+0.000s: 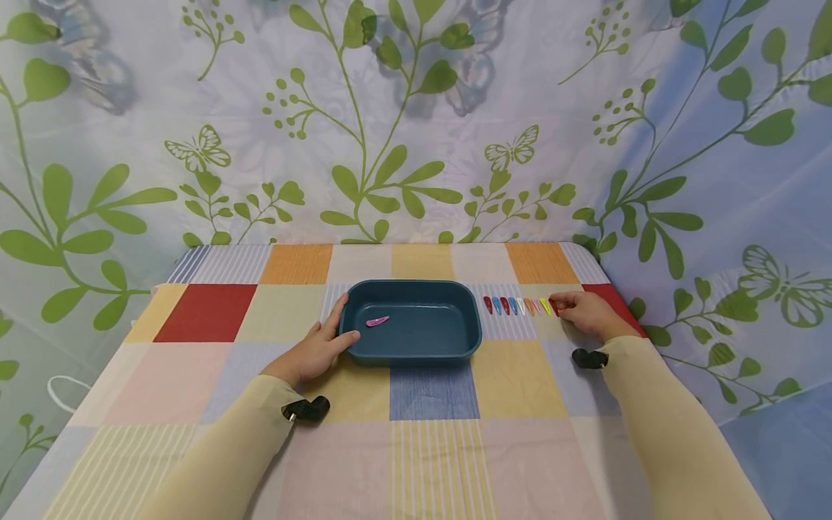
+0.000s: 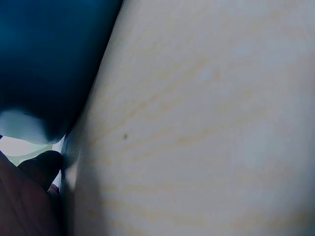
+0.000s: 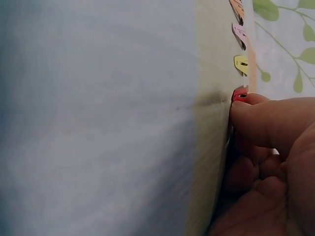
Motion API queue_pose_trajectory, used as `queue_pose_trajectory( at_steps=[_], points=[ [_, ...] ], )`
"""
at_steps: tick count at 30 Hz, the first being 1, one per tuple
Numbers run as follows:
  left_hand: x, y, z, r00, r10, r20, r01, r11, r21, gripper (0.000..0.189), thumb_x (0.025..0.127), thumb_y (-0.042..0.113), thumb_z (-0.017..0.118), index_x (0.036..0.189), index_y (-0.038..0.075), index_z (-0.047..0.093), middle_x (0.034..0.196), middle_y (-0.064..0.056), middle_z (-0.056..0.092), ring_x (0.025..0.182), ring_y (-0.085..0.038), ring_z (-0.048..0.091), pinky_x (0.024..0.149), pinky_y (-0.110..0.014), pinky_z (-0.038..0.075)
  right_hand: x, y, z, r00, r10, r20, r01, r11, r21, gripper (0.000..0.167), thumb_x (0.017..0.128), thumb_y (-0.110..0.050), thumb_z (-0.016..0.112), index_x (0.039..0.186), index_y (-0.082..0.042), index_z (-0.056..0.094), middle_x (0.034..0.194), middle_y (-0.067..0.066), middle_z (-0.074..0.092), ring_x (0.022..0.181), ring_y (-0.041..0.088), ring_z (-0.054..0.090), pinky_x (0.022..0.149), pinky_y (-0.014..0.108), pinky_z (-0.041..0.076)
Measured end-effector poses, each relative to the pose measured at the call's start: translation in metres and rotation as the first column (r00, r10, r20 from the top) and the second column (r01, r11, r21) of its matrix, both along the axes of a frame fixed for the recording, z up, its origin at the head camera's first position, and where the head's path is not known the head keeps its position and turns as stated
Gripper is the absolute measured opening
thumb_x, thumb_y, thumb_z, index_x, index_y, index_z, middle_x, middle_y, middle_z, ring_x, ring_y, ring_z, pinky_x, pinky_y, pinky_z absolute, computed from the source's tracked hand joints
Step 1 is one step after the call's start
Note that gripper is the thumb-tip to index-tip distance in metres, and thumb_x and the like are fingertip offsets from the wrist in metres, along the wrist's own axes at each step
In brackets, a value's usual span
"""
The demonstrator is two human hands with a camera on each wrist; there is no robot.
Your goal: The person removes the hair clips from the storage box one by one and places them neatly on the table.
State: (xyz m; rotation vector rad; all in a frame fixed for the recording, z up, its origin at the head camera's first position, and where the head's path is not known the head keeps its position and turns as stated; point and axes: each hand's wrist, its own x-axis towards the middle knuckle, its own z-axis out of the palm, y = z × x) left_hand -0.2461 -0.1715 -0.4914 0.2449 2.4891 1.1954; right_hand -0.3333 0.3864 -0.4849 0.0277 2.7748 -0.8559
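A pink snap hair clip [image 1: 377,321] lies inside the dark teal plastic tray [image 1: 411,360], toward its left end. My left hand [image 1: 318,350] holds the tray's left side, thumb over the rim near the front corner and fingers along the outer wall. Off to the right of the tray, my right hand [image 1: 588,314] pinches a dark red hair clip [image 3: 239,94] between thumb and forefinger, at the right end of a row of clips. Beside it in that row lie a yellow clip [image 3: 240,64], a light pink clip [image 3: 239,35] and an orange clip [image 3: 237,10].
Farther left in the row are red, blue and white clips, the leftmost a red clip [image 1: 487,305] close to the tray's right wall. A patchwork tablecloth [image 1: 338,462] covers the table. Behind it hangs a leaf-patterned curtain [image 1: 260,144]. A white cable loop [image 1: 61,393] shows at the left edge.
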Motion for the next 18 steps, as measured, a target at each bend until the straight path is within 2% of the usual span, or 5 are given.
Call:
queue_pose_trajectory(
  at_steps=[8,13,18],
  points=[
    [0.0003,-0.0004,0.0009,1.000,0.000,0.002,0.000,1.000,0.006,0.083,0.108,0.054,0.045,0.166,0.045,-0.013,0.180,-0.002,-0.001,0.158,-0.058,-0.015,0.118,-0.085,-0.001,0.0015,-0.0002,-0.0016,1.000,-0.016,-0.013,0.015,0.999,-0.045,0.045,0.102,-0.008,0.059,0.145,0.002,0.059,0.108,0.014,0.061,0.101,0.028,0.052,0.072,0.022,0.044],
    [-0.0008,-0.0007,0.0003,1.000,0.002,0.005,-0.002,1.000,0.003,0.082,0.108,0.056,0.045,0.166,0.046,-0.013,0.180,-0.003,-0.001,0.158,-0.059,-0.014,0.117,-0.086,0.000,0.0013,0.0004,-0.0027,0.999,-0.016,-0.035,0.015,0.999,-0.043,0.045,0.102,-0.009,0.060,0.145,0.002,0.058,0.109,0.015,0.063,0.101,0.028,0.054,0.077,0.021,0.045],
    [-0.0020,-0.0004,-0.0012,1.000,-0.003,0.003,0.003,1.000,0.007,0.082,0.108,0.056,0.044,0.166,0.046,-0.013,0.180,-0.003,-0.001,0.157,-0.059,-0.014,0.117,-0.085,-0.001,0.0018,0.0001,-0.0037,0.999,-0.026,-0.031,0.025,0.999,-0.027,0.044,0.103,-0.010,0.059,0.146,0.001,0.058,0.111,0.016,0.063,0.104,0.030,0.055,0.083,0.027,0.045]
  ],
)
